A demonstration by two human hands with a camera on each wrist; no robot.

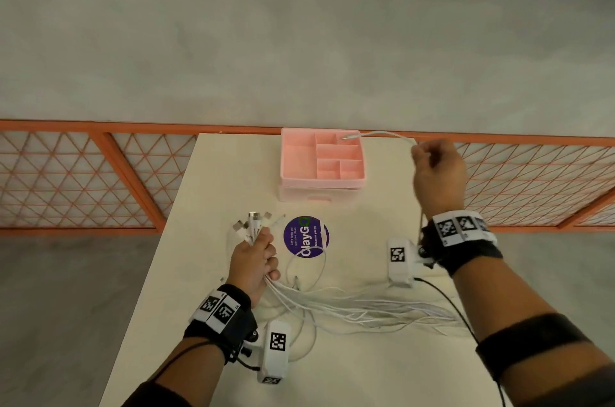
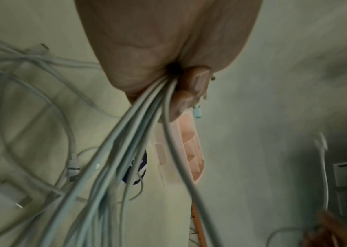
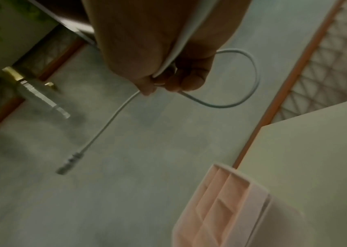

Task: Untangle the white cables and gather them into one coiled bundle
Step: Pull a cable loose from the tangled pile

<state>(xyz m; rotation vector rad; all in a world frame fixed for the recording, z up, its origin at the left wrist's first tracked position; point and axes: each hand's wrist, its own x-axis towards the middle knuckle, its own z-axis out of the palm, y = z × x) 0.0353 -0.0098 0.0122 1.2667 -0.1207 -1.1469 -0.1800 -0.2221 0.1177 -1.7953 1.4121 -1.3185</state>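
My left hand [image 1: 256, 260] grips a bunch of white cables [image 1: 349, 305] near their plug ends [image 1: 254, 223], which fan out above the fist. The cable lengths trail right across the cream table [image 1: 199, 207]. In the left wrist view the bundle [image 2: 130, 133] runs out of the closed fist. My right hand [image 1: 436, 170] is raised at the far right and pinches one single white cable [image 1: 382, 133], whose plug end hangs over the pink tray. The right wrist view shows that cable [image 3: 109, 122] looping from the curled fingers [image 3: 181, 81].
A pink compartment tray [image 1: 321, 185] stands at the table's far edge. A round purple sticker [image 1: 306, 236] lies on the table beside the left hand. An orange lattice railing [image 1: 100, 180] runs behind the table, with grey floor beyond.
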